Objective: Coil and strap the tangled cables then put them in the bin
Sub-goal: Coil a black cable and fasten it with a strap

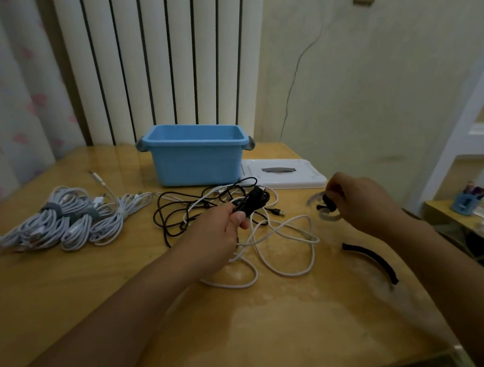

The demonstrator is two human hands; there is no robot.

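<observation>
Radiator [152,60] behind wooden table [70,281]; pen holder [465,202] far right.

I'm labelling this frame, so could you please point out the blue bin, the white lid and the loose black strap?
blue bin [196,165], head view, front wall.
white lid [306,176], head view, top surface.
black strap [375,257], head view, middle.

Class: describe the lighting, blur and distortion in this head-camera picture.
Head view: dim, warm light; soft glare on the table near the front; the right hand and its strap are motion-blurred; wide-angle bending tilts the radiator and the edges.

Black cable [208,205] tangled with white cable [282,246] before blue bin [196,163].
</observation>
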